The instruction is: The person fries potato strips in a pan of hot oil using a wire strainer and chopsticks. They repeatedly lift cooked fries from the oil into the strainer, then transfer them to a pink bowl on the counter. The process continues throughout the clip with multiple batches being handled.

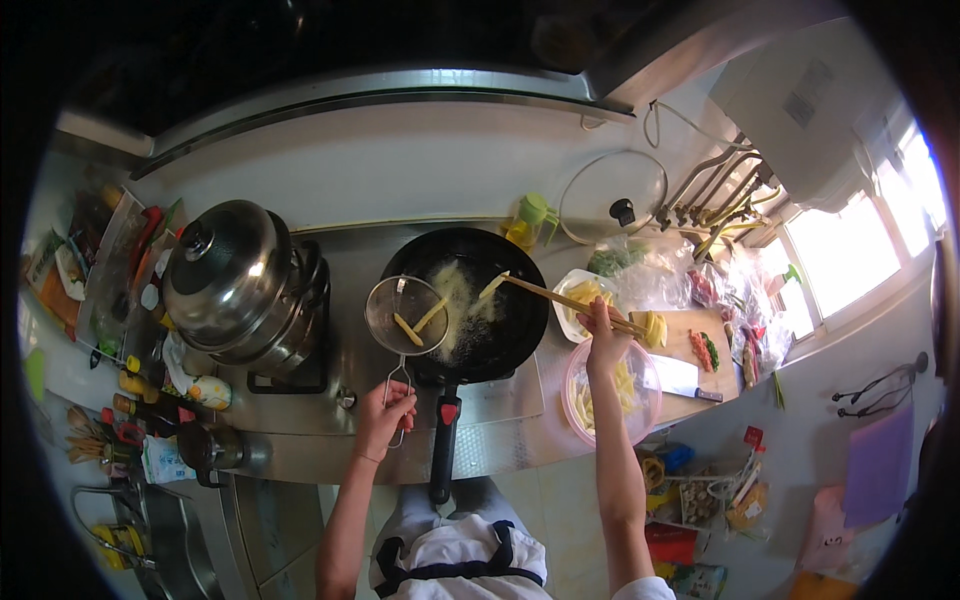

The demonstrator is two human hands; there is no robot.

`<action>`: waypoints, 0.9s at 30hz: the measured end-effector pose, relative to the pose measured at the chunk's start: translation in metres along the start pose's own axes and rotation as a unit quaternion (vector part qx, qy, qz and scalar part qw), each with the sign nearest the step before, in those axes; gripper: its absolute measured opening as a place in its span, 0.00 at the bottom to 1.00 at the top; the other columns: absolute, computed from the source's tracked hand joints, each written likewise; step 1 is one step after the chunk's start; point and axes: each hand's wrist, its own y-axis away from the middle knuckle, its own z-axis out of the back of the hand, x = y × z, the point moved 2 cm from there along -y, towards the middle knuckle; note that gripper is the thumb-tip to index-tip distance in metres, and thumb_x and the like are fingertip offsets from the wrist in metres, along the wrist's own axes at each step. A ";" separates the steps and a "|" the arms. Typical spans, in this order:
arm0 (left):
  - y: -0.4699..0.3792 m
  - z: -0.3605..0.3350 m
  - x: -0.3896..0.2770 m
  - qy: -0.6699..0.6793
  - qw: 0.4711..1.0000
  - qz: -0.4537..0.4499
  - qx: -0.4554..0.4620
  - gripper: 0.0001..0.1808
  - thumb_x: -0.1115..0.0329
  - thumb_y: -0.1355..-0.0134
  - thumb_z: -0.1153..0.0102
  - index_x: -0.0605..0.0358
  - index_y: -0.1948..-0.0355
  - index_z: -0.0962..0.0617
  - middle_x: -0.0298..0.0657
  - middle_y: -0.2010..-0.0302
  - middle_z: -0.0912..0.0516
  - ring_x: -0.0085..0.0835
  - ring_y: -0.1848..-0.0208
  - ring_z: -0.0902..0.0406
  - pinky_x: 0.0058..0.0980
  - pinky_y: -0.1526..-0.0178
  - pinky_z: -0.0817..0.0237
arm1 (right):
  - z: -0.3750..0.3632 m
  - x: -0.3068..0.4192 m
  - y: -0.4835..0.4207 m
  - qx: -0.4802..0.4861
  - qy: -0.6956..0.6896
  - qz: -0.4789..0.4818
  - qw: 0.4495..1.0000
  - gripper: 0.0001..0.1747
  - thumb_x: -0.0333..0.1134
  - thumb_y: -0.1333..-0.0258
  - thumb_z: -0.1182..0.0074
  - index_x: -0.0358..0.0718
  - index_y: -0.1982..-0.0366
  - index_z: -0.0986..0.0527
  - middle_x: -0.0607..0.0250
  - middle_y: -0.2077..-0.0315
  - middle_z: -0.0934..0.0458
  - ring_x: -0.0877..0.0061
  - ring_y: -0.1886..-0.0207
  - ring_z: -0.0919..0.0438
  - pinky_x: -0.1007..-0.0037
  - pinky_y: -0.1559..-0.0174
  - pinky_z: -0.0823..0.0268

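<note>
My left hand (387, 417) grips the wire handle of a mesh strainer (407, 315), which is over the left edge of a black frying pan (517, 337). Two browned sticks of food (430, 315) lie in the mesh. My right hand (609, 337) holds long wooden chopsticks (574, 304); their tips pinch a pale battered stick (493, 286) above bubbling oil in the pan. Under my right forearm sits a pink-rimmed bowl (568, 405) with more pale sticks. A white dish (562, 287) of pale strips stands just beyond my right hand.
A lidded steel steamer (225, 277) stands on the left burner. To the right, a cutting board (679, 341) bears a cleaver (675, 377) and chopped red and green pieces. A glass lid (600, 187) leans at the wall beside an oil jug (529, 217). The pan's handle (444, 450) points towards me.
</note>
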 end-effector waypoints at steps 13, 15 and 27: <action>-0.007 -0.021 0.005 -0.032 0.998 0.015 0.048 0.06 0.73 0.44 0.44 0.62 0.66 0.26 0.35 0.79 0.24 0.16 0.83 0.30 0.15 0.81 0.38 | 0.000 0.065 0.044 0.094 -0.013 -0.023 0.995 0.15 0.34 0.46 0.44 0.25 0.69 0.26 0.54 0.72 0.23 0.74 0.75 0.21 0.77 0.68 0.25; -0.007 -0.028 0.005 -0.029 0.998 0.003 0.058 0.06 0.73 0.44 0.45 0.63 0.66 0.26 0.36 0.79 0.24 0.17 0.84 0.29 0.15 0.81 0.38 | -0.013 0.062 0.056 0.127 0.013 -0.043 0.991 0.13 0.33 0.45 0.45 0.26 0.68 0.26 0.56 0.72 0.23 0.74 0.75 0.21 0.78 0.67 0.26; -0.008 -0.022 0.001 -0.020 1.000 0.002 0.024 0.06 0.73 0.44 0.45 0.62 0.65 0.26 0.36 0.79 0.25 0.16 0.84 0.30 0.14 0.83 0.38 | 0.156 0.075 0.037 -0.066 0.152 0.045 0.985 0.11 0.32 0.42 0.48 0.29 0.68 0.25 0.61 0.74 0.23 0.79 0.74 0.22 0.80 0.69 0.29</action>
